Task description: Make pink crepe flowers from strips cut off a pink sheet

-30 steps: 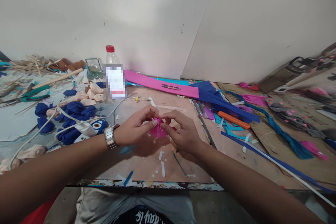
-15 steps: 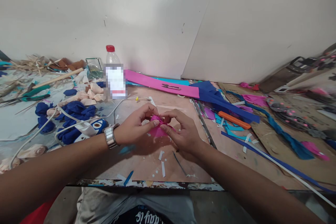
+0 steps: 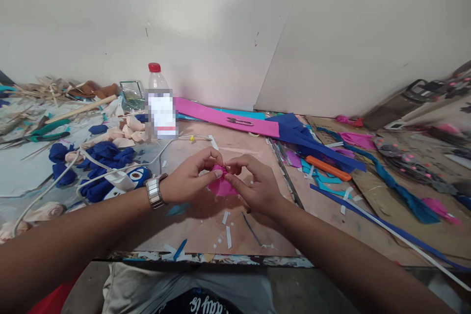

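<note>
A small pink foam flower (image 3: 220, 186) is held just above the brown work board (image 3: 206, 230), pinched from both sides. My left hand (image 3: 189, 177), with a metal watch on its wrist, grips the flower's left side between thumb and curled fingers. My right hand (image 3: 253, 184) pinches its right side with thumb and forefinger. Most of the flower is hidden between the fingertips. Small white paper scraps (image 3: 227, 230) lie on the board below my hands.
A red-capped plastic bottle (image 3: 159, 103) stands behind my hands. Blue foam roses (image 3: 105, 157), pale ones, a white cord and green pliers (image 3: 47, 131) lie at left. A pink foam strip (image 3: 221, 117) with snips, blue sheets and an orange cutter (image 3: 327, 168) lie at right.
My fingers have shifted slightly on the pink flower, closing in a little tighter. Both arms stay where they were.
</note>
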`<state>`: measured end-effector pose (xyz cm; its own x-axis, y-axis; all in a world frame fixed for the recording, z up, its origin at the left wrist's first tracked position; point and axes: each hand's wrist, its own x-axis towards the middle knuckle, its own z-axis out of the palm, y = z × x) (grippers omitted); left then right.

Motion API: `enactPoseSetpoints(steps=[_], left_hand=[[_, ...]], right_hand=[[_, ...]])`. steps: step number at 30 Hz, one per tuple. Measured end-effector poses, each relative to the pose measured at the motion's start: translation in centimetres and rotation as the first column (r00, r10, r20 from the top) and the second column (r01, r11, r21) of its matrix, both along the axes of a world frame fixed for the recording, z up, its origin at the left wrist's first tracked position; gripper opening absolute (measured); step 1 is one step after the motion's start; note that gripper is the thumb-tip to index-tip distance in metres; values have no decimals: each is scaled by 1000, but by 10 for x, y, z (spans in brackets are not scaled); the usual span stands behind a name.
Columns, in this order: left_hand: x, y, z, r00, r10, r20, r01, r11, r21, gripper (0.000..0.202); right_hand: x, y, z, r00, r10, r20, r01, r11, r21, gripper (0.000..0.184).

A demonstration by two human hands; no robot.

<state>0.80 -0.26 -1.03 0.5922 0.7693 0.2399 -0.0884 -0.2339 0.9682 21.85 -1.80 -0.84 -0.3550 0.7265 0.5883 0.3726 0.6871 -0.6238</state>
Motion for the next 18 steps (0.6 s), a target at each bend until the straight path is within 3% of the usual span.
enactPoseSetpoints(steps=[7, 11, 18], left_hand=[[2, -4, 5, 985, -127, 115, 141, 982, -127, 24], [2, -7, 7, 984, -136, 111, 154, 972, -177, 37], [-1, -4, 5, 996, -84, -11, 84, 996, 5, 47]], right_hand=[[0, 3, 0, 999, 27, 17, -28, 999, 46, 20], [1, 6, -1, 993, 74, 89, -83, 991, 108, 27], [-2, 3, 3, 963, 203, 176, -223, 970, 100, 34]])
